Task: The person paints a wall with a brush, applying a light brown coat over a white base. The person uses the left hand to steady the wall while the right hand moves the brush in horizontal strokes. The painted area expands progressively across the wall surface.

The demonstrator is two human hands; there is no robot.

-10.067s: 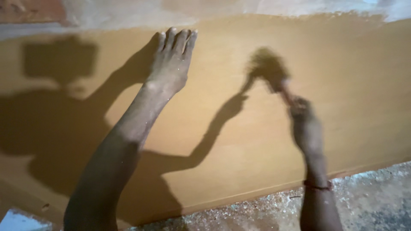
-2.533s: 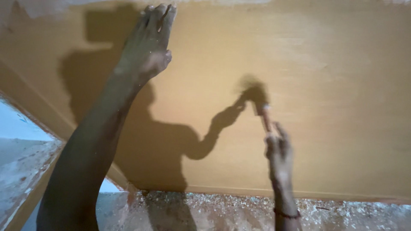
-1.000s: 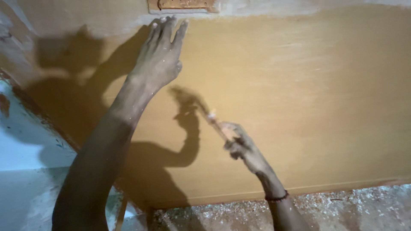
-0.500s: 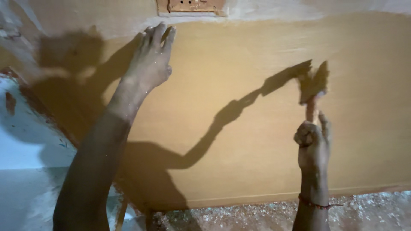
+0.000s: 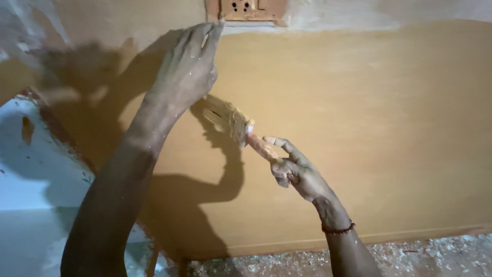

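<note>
Gripping one paintbrush [image 5: 237, 129], right hand [image 5: 297, 172] fingers closed; left hand [image 5: 187, 72] (fingers flat, together) on one ochre wall [image 5: 369, 133].

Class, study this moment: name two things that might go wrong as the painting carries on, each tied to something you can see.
The left hand is pressed flat on the ochre-painted wall, so it may smudge wet paint. The loaded paintbrush in the right hand works just below the wall socket plate and might smear it.

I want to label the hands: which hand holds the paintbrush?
The right hand grips the paintbrush; the left hand lies flat on the wall.
</note>
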